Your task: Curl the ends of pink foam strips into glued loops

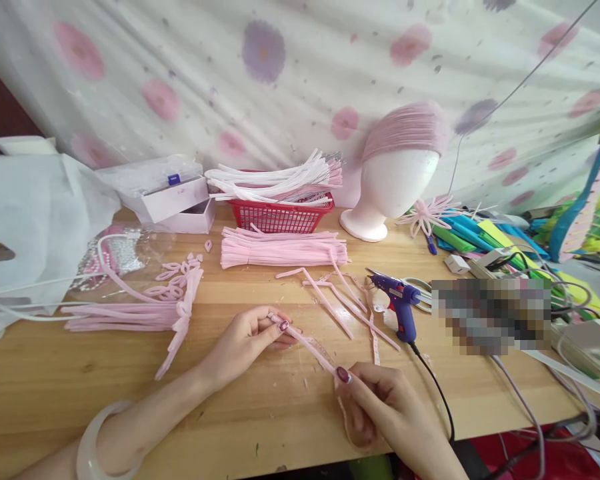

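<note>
A pink pipe cleaner [313, 348] is stretched between my two hands, sloping down to the right. My left hand [263, 333] pinches its upper end between thumb and fingertips. Its lower end is gripped by the thumb and fingers of my right hand [380, 400]. A thin pale strip like a measuring tape [375, 341] lies to the right, and a loop of similar strip hangs by my right hand. Beyond my hands lie several loose, bent pink pipe cleaners [327, 303]. To the left is a finished-looking pink bundle with a bow [183, 310].
A blue glue gun [403, 303] stands at right, its black cord running to the front edge. Behind are a pink pipe cleaner bundle [280, 248], a red basket [280, 217] and a white foam head [397, 187]. White boxes [177, 200] and plastic bags stand left; cables crowd the right.
</note>
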Demonstrator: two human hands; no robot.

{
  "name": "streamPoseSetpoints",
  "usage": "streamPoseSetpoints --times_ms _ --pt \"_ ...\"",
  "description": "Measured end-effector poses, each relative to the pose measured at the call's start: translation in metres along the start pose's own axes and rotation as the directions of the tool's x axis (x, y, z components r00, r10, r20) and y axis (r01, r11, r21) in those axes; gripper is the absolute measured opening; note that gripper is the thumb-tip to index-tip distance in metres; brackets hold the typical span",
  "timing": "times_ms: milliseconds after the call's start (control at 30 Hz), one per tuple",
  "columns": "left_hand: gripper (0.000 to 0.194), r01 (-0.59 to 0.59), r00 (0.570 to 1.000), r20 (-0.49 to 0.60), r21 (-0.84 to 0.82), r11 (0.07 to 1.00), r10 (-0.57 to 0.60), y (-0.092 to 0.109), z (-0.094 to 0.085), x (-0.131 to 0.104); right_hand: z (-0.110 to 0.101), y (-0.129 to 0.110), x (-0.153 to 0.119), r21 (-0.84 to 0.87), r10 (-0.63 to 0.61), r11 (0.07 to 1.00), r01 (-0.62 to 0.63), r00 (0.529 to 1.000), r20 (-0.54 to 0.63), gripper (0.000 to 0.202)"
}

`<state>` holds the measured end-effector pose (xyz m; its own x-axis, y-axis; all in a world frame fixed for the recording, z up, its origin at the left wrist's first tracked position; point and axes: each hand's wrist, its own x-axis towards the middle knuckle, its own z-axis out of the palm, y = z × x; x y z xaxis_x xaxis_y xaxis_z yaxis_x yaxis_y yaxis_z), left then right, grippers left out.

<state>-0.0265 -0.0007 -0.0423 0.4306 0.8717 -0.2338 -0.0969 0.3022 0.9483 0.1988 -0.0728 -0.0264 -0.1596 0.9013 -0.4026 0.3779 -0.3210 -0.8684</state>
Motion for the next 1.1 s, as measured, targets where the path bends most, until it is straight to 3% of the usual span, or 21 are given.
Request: streamPoseSetpoints --times_ms 100,200,300,367,433,567,633,733,833,1100 --pt "0.038 0.005 0.999 0.032 -0.004 1.0 -0.005 0.0 0.001 0.0 0.003 -0.006 -0.001 -0.002 0.121 0.992 -0.123 0.975 0.185 0.058" --pt "0.037 0.02 0.997 0.07 -0.005 1.0 -0.02 -0.001 0.003 -0.001 0.005 -0.015 -0.002 -0.077 0.071 0.996 -0.054 0.972 0.226 0.054" --pt "0.034 0.027 0.995 0.095 -0.012 1.0 -0.026 0.0 0.003 -0.003 0.008 -0.018 -0.001 -0.235 -0.094 0.966 0.107 0.993 0.069 0.044" --pt "0.032 0.038 0.992 0.117 -0.023 0.999 -0.035 0.002 0.003 -0.003 0.009 -0.015 0.003 -0.291 -0.244 0.933 0.209 0.965 -0.09 0.037" --pt "0.03 0.043 0.99 0.14 -0.048 0.998 -0.036 0.003 0.002 -0.004 0.011 -0.011 0.009 -0.214 -0.316 0.935 0.282 0.938 -0.144 0.035" --pt "0.028 0.017 0.991 0.135 -0.119 0.993 -0.001 0.003 0.0 -0.003 0.011 -0.009 0.023 0.12 -0.276 0.958 0.259 0.949 0.155 0.036" --pt "0.027 0.004 0.995 0.102 -0.118 0.993 0.008 0.002 -0.001 -0.002 0.011 -0.01 0.028 0.2 -0.26 0.955 0.217 0.94 0.221 0.028" --pt "0.025 -0.011 0.999 0.047 -0.057 0.998 0.014 0.002 -0.001 -0.002 0.011 -0.011 0.031 0.253 -0.216 0.954 0.162 0.955 0.203 0.022" --pt "0.023 -0.036 0.999 0.002 0.035 0.999 0.036 0.003 -0.001 -0.002 0.013 -0.011 0.03 0.253 -0.15 0.962 0.102 0.973 0.175 0.029" --pt "0.022 -0.014 0.998 -0.05 0.185 0.983 0.024 0.006 0.001 -0.005 0.022 -0.007 0.03 0.234 -0.179 0.96 0.156 0.98 0.082 0.026"
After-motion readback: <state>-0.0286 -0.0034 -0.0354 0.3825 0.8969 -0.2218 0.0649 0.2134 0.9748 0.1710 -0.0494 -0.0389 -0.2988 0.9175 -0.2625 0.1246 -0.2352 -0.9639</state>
